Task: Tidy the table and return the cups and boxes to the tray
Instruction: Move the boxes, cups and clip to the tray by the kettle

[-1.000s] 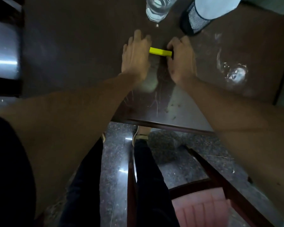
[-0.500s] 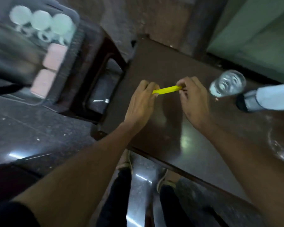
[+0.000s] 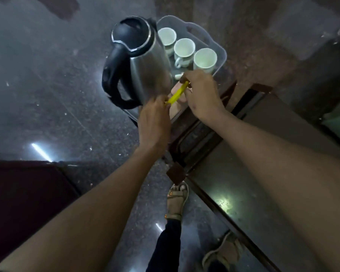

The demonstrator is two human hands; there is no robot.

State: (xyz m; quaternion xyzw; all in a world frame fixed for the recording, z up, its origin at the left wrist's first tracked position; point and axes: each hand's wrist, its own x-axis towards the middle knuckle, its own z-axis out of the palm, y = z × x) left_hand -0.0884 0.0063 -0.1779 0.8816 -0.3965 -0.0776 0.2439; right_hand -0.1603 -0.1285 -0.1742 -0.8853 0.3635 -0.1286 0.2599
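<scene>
A thin yellow box (image 3: 177, 93) hangs between my two hands, seen edge-on and tilted. My left hand (image 3: 154, 119) pinches its near end and my right hand (image 3: 201, 95) pinches its far end. Both hold it just above the translucent grey tray (image 3: 220, 50). Three white cups (image 3: 185, 50) stand in a row at the tray's far side. A pale pink box (image 3: 180, 99) lies in the tray right under the yellow one, mostly hidden by my hands.
A steel electric kettle (image 3: 143, 61) with a black handle and lid stands on the tray's left part, close to my left hand. The tray rests on a dark wooden stand (image 3: 196, 132). A dark table (image 3: 263, 173) lies to the right; polished stone floor to the left.
My hands carried the yellow box from the dark table leftward to the tray. The view swung with them; the glass and bottle on the table dropped out of sight.
</scene>
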